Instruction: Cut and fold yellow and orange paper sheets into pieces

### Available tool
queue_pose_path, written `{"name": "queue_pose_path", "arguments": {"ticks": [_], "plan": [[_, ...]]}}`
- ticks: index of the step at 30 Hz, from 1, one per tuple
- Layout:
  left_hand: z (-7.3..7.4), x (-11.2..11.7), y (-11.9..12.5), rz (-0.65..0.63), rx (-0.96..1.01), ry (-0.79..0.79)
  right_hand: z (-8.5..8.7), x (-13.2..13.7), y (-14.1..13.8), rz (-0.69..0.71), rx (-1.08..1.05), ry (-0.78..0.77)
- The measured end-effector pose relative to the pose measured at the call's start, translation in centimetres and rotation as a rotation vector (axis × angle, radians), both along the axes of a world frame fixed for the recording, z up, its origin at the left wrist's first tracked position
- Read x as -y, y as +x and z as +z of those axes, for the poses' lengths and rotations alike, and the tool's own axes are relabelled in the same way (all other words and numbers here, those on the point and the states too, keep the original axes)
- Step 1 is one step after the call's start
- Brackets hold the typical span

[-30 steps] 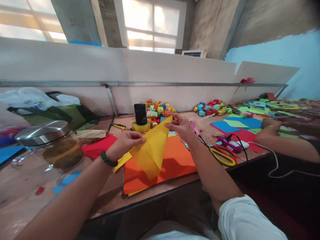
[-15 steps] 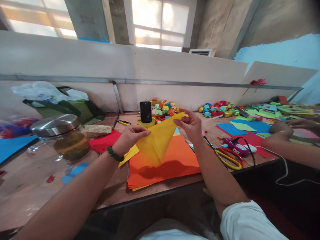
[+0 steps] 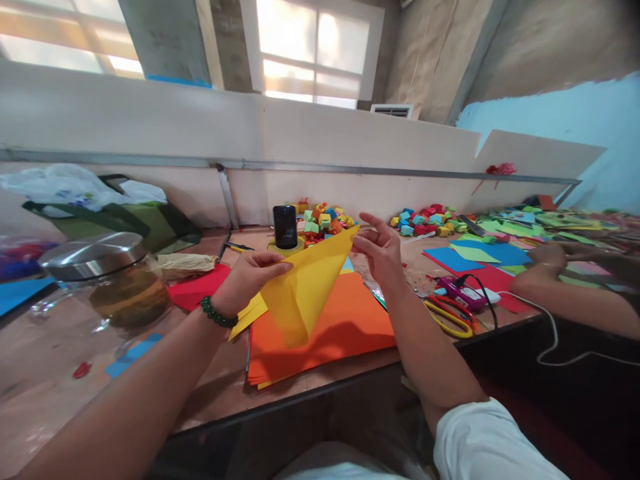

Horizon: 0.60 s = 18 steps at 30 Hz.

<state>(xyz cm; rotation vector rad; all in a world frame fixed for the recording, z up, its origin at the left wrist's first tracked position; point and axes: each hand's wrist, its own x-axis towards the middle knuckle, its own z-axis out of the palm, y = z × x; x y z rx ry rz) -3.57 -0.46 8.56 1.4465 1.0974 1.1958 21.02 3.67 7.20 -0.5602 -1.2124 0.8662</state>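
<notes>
A folded yellow paper sheet point(image 3: 303, 287) hangs in the air above a stack of orange paper point(image 3: 340, 327) on the wooden table point(image 3: 55, 380). My left hand point(image 3: 247, 280), with a green bead bracelet at the wrist, pinches the sheet's left edge. My right hand point(image 3: 377, 250) pinches the sheet's top right corner between thumb and forefinger, while its other fingers spread upward.
A glass jar with a metal lid point(image 3: 107, 283) stands at the left, red paper point(image 3: 197, 290) beside it. A phone point(image 3: 285, 227) stands on a tape roll before coloured paper cubes point(image 3: 323, 220). Yellow scissors point(image 3: 447, 317) and a purple device point(image 3: 457, 293) lie right. Another person's arm point(image 3: 575, 293) rests there.
The fingers of my right hand have spread open from a tighter grip, only thumb and forefinger staying on the corner. The sheet has stayed in nearly the same place.
</notes>
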Motion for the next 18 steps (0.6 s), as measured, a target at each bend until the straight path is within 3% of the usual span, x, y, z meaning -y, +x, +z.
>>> {"name": "queue_pose_path", "arguments": {"ticks": [6,13,18], "plan": [[-0.11,0.00,0.07,0.003,-0.069,0.051,0.12,-0.43,0.12,-0.002,-0.006,0.003],[0.35,0.03,-0.11,0.080,-0.138,0.144,-0.65,-0.86,0.07,-0.126,0.053,0.113],[0.10,-0.14,-0.29,0.065,-0.161,0.175,-0.69,-0.32,-0.10,-0.175,0.058,0.166]]}}
